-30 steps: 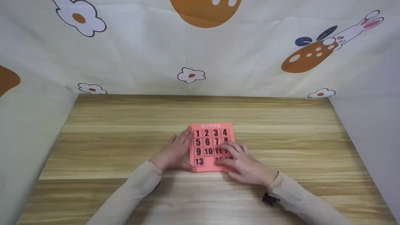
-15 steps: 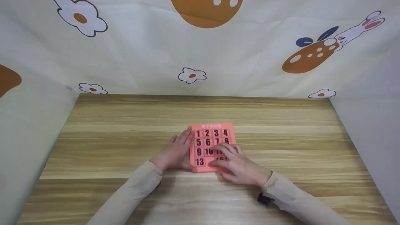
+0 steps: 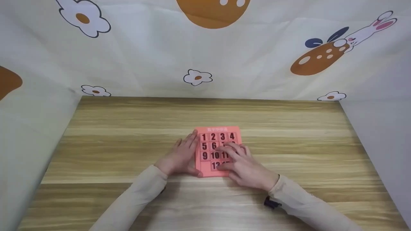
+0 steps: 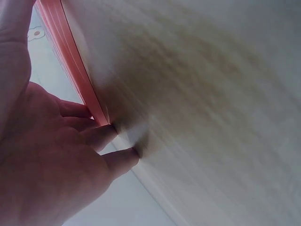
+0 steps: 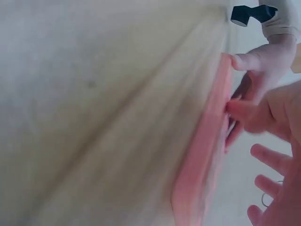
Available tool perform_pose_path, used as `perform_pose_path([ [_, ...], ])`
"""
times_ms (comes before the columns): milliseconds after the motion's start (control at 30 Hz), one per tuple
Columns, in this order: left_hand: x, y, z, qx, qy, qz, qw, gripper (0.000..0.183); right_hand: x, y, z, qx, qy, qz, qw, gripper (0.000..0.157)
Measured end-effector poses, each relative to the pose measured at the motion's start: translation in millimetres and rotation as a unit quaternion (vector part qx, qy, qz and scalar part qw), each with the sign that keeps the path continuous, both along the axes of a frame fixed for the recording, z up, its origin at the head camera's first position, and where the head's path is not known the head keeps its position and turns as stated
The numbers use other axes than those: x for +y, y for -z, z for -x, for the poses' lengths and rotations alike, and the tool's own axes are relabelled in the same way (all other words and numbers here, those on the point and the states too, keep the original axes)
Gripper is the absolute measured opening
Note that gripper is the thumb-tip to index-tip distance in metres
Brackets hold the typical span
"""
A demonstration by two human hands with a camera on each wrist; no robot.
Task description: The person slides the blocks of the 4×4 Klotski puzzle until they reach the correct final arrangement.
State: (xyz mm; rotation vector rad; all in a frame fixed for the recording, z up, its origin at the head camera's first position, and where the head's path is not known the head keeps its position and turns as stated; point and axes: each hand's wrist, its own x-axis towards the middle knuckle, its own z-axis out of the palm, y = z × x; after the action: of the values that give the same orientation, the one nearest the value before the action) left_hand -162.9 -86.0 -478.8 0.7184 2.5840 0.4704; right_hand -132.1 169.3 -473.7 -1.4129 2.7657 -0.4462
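Note:
A pink number sliding puzzle (image 3: 207,175) lies flat on the table, its black-numbered tiles in rows. The lowest row has a vacant slot at its left end, with tile 13 (image 3: 214,166) right beside it. My left hand (image 3: 181,157) rests along the puzzle's left side, fingers stretched along the edge, thumb by the lower left corner. In the left wrist view, fingertips (image 4: 127,157) meet the tabletop beside the pink edge. Over the right half of the tiles lies my right hand (image 3: 250,166), fingers slightly bent, a fingertip at tile 13. It covers several tiles.
The wooden table (image 3: 128,128) spreads out around the puzzle. Pale cloth (image 3: 147,57) printed with flowers, carrots and a rabbit stands behind it, with pale sides left and right. A black device (image 3: 272,202) sits at the right wrist.
Tile 13 has slid right, so the vacant slot has shifted to the lower left end. My right hand moved left, then slightly right with the tile. The left hand stayed put.

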Motion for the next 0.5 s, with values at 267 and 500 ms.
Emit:
perform_pose_path([
  [267, -0.4, -1.4, 1.1, 0.008, 0.006, 0.007, 0.9999, 0.131, -16.9, 6.0, 8.2, -0.006, 0.007, -0.022, 1.0, 0.052],
  [500, -0.8, -0.4, 1.4, 0.01, 0.005, 0.014, 0.9998, 0.132, -16.0, 5.3, 3.2, -0.017, -0.034, -0.021, 0.999, 0.045],
])
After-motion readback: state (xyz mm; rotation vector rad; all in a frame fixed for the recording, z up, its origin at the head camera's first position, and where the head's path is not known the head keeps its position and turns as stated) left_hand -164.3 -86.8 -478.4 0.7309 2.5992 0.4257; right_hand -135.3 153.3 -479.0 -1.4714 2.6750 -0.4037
